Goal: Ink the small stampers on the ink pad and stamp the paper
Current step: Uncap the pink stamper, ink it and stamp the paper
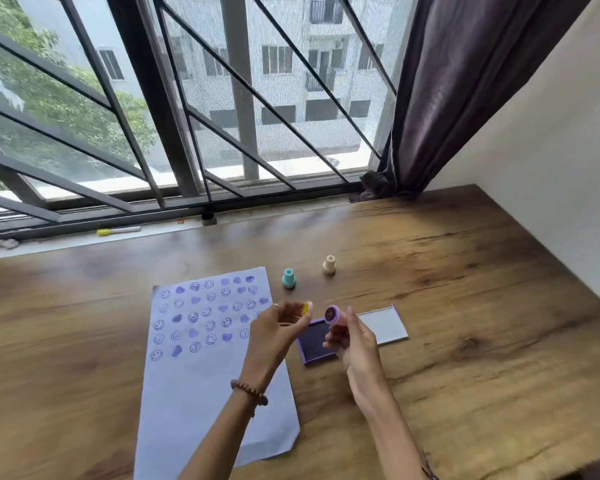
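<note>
From the head camera I see my right hand [352, 341] pinching a purple stamper [334, 315], inked face tilted up, above the open ink pad [314, 344], my left hand [277, 323] at nine o'clock gripping a yellow piece [305, 308], the paper [201, 341] crowded with violet smileys and hearts.

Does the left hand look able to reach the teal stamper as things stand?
Probably yes, once freed: the teal stamper stands upright on bare table just beyond the left hand, nothing between them. But that hand already pinches a yellow stamper.
</note>
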A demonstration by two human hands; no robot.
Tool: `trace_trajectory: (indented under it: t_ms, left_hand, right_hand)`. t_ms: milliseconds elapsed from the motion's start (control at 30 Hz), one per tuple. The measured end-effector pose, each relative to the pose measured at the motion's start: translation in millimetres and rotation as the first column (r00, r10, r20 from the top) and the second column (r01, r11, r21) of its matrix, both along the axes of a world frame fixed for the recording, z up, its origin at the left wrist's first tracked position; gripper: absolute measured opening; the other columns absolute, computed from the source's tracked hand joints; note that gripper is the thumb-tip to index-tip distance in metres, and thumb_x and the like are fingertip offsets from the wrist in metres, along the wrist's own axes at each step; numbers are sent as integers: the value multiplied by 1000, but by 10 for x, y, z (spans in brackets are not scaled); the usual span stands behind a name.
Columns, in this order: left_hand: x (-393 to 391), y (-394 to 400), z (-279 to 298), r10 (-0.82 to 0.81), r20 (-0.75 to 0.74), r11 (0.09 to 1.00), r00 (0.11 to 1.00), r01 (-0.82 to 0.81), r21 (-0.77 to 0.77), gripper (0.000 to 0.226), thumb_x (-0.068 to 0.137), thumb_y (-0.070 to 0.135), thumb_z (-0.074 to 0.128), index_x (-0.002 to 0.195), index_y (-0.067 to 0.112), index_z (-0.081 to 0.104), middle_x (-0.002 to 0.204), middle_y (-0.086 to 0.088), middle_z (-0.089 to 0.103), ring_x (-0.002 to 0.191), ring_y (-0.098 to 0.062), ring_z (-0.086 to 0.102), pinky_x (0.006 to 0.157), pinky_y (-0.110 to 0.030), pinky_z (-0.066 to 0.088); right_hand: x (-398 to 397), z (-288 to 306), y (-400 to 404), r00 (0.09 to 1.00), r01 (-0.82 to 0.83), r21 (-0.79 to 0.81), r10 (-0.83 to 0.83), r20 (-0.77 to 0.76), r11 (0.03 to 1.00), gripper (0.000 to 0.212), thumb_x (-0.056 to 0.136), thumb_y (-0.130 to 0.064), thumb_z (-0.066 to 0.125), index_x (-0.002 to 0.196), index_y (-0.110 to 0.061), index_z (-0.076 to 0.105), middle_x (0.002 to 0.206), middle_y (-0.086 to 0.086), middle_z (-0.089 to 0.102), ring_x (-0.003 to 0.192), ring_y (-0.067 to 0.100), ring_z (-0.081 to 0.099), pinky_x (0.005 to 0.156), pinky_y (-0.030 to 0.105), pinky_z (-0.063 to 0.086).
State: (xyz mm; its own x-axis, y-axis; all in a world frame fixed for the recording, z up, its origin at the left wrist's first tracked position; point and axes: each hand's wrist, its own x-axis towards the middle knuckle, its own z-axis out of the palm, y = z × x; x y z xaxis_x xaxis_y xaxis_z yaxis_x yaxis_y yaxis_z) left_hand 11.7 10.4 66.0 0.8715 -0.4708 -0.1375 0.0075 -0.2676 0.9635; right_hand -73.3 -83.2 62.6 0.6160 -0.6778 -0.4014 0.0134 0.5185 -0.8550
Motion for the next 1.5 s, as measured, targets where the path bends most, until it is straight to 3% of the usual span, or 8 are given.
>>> trace_trajectory:
  t_ms: [100, 233, 567, 633, 733, 967, 1167, 1500]
  left_hand:
    - [202, 33, -143, -109, 284, 967, 953, 35, 254, 8, 80, 20, 66, 85, 13, 65, 86, -5, 66, 81, -16, 58, 71, -27, 46]
    - [340, 54, -319, -274, 363, 878, 890, 77, 473, 13, 82, 21, 62, 91, 12, 62, 92, -10, 58, 92, -24, 53, 74, -35, 45]
    - [278, 240, -390, -363, 272, 902, 891, 262, 343, 58, 74, 26, 74, 125, 14, 50, 123, -11, 50, 119, -23, 44, 96, -20, 28]
    - [242, 288, -424, -450, 276, 855, 849, 320, 409, 73, 66, 36, 78, 129, 19, 46, 134, -9, 42, 126, -21, 36, 101, -22, 25]
    - [189, 312, -482, -501, 324, 824, 803, 327, 463, 78, 62, 45, 78, 129, 25, 45, 141, -6, 34, 130, -20, 31, 108, -29, 22]
    - [152, 327, -574, -445, 394, 873, 804, 290, 392, 70, 64, 45, 77, 125, 25, 50, 142, -7, 32, 132, -21, 28, 106, -24, 18]
    - [172, 329, -620, -429, 402, 887, 809, 294, 355, 69, 63, 43, 78, 125, 25, 52, 142, -5, 34, 131, -21, 31, 106, -26, 21]
    - [162, 326, -573, -468, 375, 853, 800, 298, 429, 71, 65, 47, 75, 129, 30, 46, 153, -5, 15, 139, -24, 15, 113, -36, 15]
  right_hand:
    - [-50, 21, -33, 996, 7, 267, -31, 86, 964, 27, 94, -16, 45, 72, -6, 58, 47, 1, 60, 41, 7, 57, 41, 18, 51]
    - [-126, -24, -53, 993, -8, 376, -36, 110, 926, 22, 93, -13, 45, 77, -7, 60, 49, 2, 64, 43, 8, 60, 43, 18, 52]
    - [-176, -126, -43, 983, -137, -169, 113, -142, 976, 7, 82, -6, 64, 80, -12, 67, 77, 10, 68, 67, 11, 64, 59, 16, 55]
    - [-151, -118, 6, 942, -242, -426, 105, -319, 872, 4, 79, -10, 69, 81, -14, 69, 81, 9, 70, 73, 16, 65, 65, 22, 55]
    - [-125, -109, 115, 844, -462, -716, 11, -537, 524, 9, 83, -22, 64, 89, -18, 69, 90, 4, 65, 80, 18, 62, 72, 28, 47]
    - [-139, -164, 279, 747, -647, -746, -63, -661, 157, 23, 97, -29, 39, 102, -20, 59, 104, 1, 57, 88, 19, 62, 71, 31, 47]
    - [-83, -160, 292, 762, -641, -765, -68, -644, 63, 14, 93, -16, 49, 91, -13, 63, 89, 6, 63, 79, 22, 63, 66, 33, 51]
    - [221, 59, 76, 526, -849, -518, 71, -848, 102, 18, 86, -8, 49, 83, -4, 67, 90, 19, 70, 87, 32, 64, 67, 31, 46]
